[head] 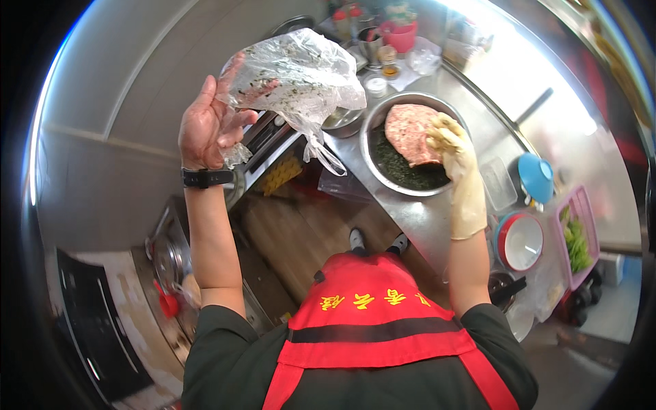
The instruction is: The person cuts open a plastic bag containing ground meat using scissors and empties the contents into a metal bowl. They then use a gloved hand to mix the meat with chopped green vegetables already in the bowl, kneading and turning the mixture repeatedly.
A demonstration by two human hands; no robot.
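Observation:
A thin clear plastic bag (302, 77) hangs from my bare left hand (215, 120), partly draped over its fingers. Green flecks and a few reddish smears cling to the plastic, and its knotted end dangles toward the counter edge. On the right, a steel bowl (366, 148) holds chopped dark greens (405, 166) under a thick pink slab of minced meat (410, 130). My right hand (453, 148) wears a cream rubber glove, and its bent fingers grip the slab's right edge. The underside of the meat is hidden.
Behind the bowl stand a white-lidded jar (376, 85), a small spice jar (388, 59) and a pink container (400, 36). To the right are a clear plastic tub (498, 182), a blue bowl (535, 174), stacked bowls (520, 241) and a pink basket (562, 246) with leafy greens.

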